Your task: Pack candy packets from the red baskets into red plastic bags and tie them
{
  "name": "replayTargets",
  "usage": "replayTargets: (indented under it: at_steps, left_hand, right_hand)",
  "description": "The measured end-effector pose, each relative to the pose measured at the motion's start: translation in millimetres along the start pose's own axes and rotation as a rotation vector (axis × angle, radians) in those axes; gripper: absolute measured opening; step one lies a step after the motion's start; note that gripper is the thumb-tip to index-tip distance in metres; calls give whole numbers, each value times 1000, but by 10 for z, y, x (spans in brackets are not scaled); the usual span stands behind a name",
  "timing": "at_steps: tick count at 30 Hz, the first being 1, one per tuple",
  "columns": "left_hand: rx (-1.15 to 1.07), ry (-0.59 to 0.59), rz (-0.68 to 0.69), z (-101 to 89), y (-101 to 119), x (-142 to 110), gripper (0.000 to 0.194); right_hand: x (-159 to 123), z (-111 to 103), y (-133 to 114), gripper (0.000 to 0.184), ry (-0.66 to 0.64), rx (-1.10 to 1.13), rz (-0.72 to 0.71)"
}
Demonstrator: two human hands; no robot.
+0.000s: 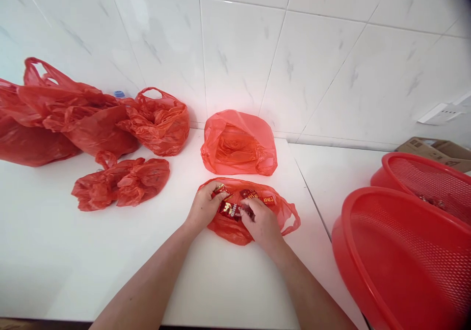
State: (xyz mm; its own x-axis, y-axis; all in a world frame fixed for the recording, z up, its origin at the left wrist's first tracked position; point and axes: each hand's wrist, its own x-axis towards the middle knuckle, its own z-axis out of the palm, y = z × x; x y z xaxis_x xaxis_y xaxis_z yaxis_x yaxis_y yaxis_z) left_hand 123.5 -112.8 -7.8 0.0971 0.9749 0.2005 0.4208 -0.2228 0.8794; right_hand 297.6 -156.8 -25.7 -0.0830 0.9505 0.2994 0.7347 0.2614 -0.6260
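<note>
A red plastic bag lies opened out on the white table in front of me, with several small shiny red wrapped packets in it. My left hand reaches into the bag from the left, thumb and fingers closed on a red-and-gold wrapped packet. From the right, my right hand pinches the end of a dark red packet with gold and white print. Its fingers partly cover that packet. What the wrappers contain cannot be seen.
Behind the bag stands another opened red bag, against the tiled wall. Several filled red bags are grouped at the left. Two red mesh baskets stand at the right, a cardboard box behind them. A seam crosses the table near the baskets.
</note>
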Motion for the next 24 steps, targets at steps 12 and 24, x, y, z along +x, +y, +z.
replayTargets:
  at_steps: [12,24]
  left_hand:
    - [6,-29,-18,16,21,-69,13]
    - [-123,-32,-66,73,-81,-75,29]
  right_hand:
    - [-24,53,18,32,-40,-71,-43]
    - [-21,-37,-7,16,12,116,57]
